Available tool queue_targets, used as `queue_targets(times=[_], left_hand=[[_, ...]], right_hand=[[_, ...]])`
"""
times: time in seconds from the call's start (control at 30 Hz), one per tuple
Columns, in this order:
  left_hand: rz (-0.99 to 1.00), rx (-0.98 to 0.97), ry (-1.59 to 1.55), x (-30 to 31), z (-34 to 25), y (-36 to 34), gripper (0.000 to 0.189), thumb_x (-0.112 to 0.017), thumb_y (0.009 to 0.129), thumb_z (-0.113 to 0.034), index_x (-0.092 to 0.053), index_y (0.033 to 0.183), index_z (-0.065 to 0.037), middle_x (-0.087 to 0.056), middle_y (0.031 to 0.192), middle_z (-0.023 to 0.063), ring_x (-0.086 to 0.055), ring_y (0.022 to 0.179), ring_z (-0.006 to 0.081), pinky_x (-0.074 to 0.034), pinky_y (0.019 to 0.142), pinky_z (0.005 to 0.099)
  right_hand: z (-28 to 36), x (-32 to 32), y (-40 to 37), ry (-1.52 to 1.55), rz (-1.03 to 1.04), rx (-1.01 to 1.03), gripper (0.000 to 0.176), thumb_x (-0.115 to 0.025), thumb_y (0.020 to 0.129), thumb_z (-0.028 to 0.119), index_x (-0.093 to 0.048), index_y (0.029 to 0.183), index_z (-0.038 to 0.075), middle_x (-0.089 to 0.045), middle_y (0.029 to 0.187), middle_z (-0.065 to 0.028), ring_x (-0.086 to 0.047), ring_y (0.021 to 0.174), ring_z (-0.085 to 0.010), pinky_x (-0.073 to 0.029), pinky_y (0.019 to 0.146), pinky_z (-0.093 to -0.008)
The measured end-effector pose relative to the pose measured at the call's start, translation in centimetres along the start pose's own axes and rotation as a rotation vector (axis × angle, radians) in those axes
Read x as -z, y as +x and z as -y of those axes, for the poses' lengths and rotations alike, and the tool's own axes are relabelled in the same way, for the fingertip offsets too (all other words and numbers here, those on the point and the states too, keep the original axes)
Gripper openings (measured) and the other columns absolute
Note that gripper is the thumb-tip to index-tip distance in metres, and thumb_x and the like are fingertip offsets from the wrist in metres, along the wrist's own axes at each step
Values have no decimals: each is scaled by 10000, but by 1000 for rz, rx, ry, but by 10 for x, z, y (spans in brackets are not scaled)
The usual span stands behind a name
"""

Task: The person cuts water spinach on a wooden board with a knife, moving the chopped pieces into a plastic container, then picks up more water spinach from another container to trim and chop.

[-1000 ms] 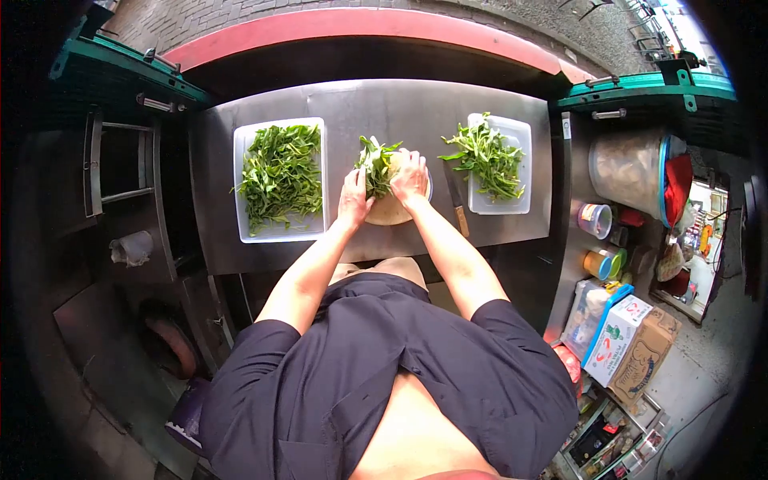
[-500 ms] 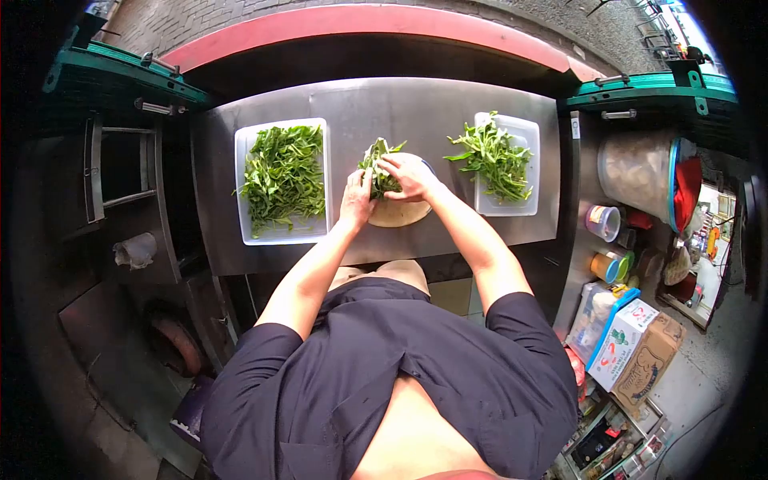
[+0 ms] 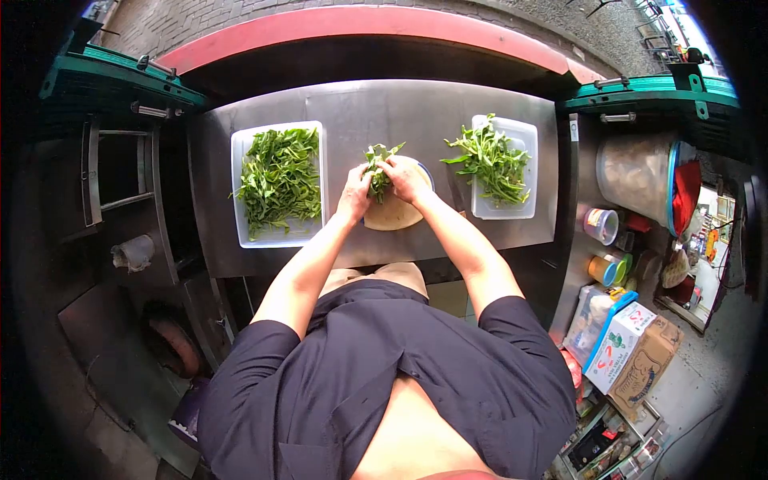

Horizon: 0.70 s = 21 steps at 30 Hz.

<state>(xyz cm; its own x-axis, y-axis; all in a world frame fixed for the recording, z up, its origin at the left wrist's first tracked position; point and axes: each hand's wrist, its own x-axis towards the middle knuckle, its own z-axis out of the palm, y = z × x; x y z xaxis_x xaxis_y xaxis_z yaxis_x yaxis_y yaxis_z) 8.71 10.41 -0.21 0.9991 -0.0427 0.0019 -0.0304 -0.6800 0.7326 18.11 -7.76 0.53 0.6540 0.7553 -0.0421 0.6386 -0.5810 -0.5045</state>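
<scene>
A small bunch of leafy greens (image 3: 381,157) is held between both hands over a round, pale board (image 3: 392,216). My left hand (image 3: 357,192) closes on the bunch from the left side, fingers curled inward. From the other side my right hand (image 3: 406,179) grips the same leaves, its fingertips close to those of the left. Stems and leaves hang down between the palms toward the board; the fingertips are partly hidden by them.
A white tray (image 3: 280,241) piled with cut greens (image 3: 280,178) stands at the left of the steel table (image 3: 368,108). To the right, a smaller clear tray (image 3: 504,213) holds longer greens (image 3: 490,164). Tubs, a large bucket (image 3: 636,172) and a cardboard box (image 3: 644,360) line the right side.
My right hand has drawn its fingers in around the greens, where they lay stretched over them before. The view has shifted slightly; the trays look the same.
</scene>
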Motion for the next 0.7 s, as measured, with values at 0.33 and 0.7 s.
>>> queue_targets(times=[0.33, 0.7], left_hand=[[56, -66, -3, 10, 8, 15, 729, -788, 676, 38, -546, 1362, -12, -531, 1407, 205, -490, 1330, 395, -424, 1155, 431], [25, -11, -27, 36, 3, 2, 948, -924, 654, -279, -463, 1444, -27, -522, 1415, 211, -510, 1316, 400, -435, 1127, 466]], right_hand=[[6, 11, 3, -51, -34, -86, 720, -798, 674, 35, -568, 1353, 105, -621, 1195, -152, -632, 1103, -364, -526, 971, -446], [38, 45, -29, 80, -203, -210, 931, -924, 638, 272, -500, 1441, 68, -569, 1376, -199, -536, 1311, -396, -454, 1113, -470]])
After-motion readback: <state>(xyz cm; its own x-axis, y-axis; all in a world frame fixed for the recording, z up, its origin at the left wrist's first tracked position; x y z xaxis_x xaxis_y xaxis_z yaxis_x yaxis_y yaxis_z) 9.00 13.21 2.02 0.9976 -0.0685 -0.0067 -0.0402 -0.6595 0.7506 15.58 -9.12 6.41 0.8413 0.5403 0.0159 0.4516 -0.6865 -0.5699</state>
